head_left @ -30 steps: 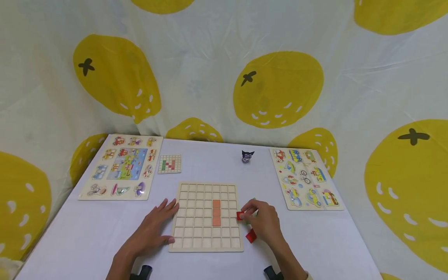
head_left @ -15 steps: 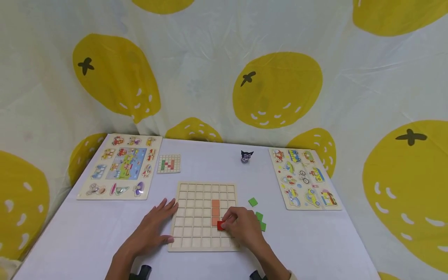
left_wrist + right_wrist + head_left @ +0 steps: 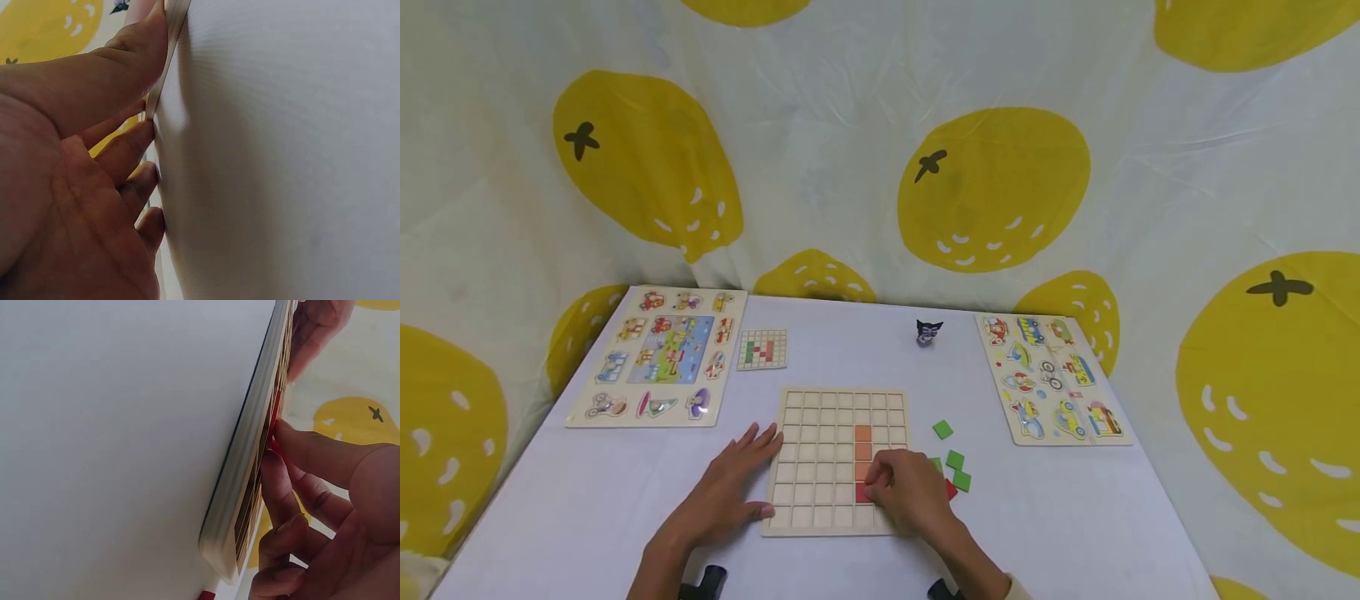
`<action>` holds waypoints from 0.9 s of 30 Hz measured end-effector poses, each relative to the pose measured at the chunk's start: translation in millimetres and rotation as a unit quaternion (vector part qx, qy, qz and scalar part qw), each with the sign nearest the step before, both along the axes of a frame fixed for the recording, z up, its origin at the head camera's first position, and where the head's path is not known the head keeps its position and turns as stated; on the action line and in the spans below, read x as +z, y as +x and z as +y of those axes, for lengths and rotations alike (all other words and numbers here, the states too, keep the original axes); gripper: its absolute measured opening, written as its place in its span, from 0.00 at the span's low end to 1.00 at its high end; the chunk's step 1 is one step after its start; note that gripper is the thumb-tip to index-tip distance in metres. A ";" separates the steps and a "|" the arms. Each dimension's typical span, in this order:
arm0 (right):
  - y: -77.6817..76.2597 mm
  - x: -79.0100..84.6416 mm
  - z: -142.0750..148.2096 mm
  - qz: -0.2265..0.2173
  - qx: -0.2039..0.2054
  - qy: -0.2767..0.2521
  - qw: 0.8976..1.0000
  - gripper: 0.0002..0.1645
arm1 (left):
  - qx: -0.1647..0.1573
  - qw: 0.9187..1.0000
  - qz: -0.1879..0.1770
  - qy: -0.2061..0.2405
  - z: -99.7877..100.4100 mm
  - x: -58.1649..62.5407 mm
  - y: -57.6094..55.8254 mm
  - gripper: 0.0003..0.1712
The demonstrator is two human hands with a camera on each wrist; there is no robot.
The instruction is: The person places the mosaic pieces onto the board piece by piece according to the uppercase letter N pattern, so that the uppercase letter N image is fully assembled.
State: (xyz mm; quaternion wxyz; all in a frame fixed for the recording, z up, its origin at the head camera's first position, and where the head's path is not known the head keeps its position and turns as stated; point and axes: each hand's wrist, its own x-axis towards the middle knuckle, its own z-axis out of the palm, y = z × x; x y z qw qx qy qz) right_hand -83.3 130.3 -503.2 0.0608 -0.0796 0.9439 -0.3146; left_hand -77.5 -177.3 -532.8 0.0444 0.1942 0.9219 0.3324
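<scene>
A wooden grid board [image 3: 811, 532] lies flat on the table. Three orange squares [image 3: 862, 452] run down one column, with a red tile [image 3: 861, 493] directly below them in the same column. My right hand [image 3: 913, 490] bends over the board, thumb and fingertips pinching the red tile at its right side. In the right wrist view, this red tile [image 3: 274, 417] sits low among the grid ridges, with thumb and finger on it. Fingers spread, my left hand [image 3: 728, 487] rests against the board's left edge, thumb at the lower left corner.
Several green tiles [image 3: 955, 460] and a red tile [image 3: 951, 490] lie right of the board. Behind it are a small pattern card [image 3: 762, 349] and a dark figurine [image 3: 928, 332]. Picture puzzles stand left [image 3: 580, 413] and right [image 3: 1030, 433] on the white table [image 3: 1060, 525].
My right hand has carried the red tile from beside the board leftward into the cell below the orange squares. Green tiles beside the board have come into sight. My left hand has stayed put.
</scene>
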 end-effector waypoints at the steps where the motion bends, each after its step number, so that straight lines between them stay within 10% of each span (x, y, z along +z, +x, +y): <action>1: 0.1 -0.8 0.0 0.000 0.002 -0.001 1.000 0.14 | 0.000 1.000 -0.001 0.000 0.2 0.0 0.0 0.60; 16: -2.8 8.9 26.9 -0.027 0.003 -0.075 0.997 0.09 | 0.001 1.000 -0.004 0.000 0.9 -1.9 0.8 0.60; 27: 2.1 17.8 69.7 -0.038 -0.073 -0.098 0.992 0.17 | 0.003 1.000 -0.002 -0.007 0.2 -0.8 -0.4 0.60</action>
